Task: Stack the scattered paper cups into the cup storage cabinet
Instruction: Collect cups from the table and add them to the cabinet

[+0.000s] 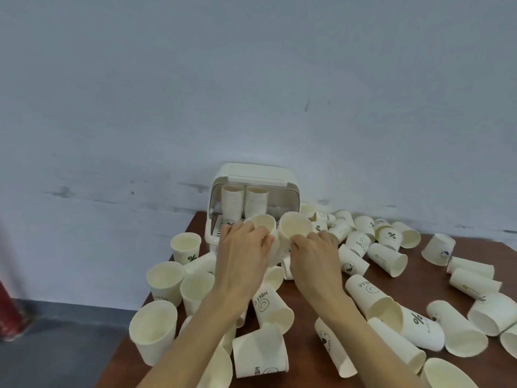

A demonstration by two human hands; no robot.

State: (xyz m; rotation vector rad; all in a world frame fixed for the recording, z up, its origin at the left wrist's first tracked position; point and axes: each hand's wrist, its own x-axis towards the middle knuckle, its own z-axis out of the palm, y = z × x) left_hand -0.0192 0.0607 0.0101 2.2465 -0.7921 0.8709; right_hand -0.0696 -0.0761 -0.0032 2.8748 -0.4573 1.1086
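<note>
1. While its lid is raised, the cup storage cabinet [253, 175] stands at the far edge of the brown table [305, 303], against the pale wall [251, 79]; inside it two tall stacks of nested cups [244, 204] stand upright, side by side.
2. Just in front of the cabinet's opening, two loose cups are held up with their mouths tilted toward the camera, their rims touching or nearly so.
3. Scattered paper cups [391, 259] cover the table on both sides of the arms: those on the left mostly stand upright, those on the right mostly lie on their sides, some printed with "HELLO" or a percent sign.
4. Reaching forward with a bare forearm, the left hand [242, 252] has its fingers curled round the left cup [264, 225], grasping it by the wall.
5. Likewise extended, the right hand [314, 254] grips the right cup [295, 225], fingers wrapped round its lower side.
6. Both hands sit close together, knuckles up.
</note>
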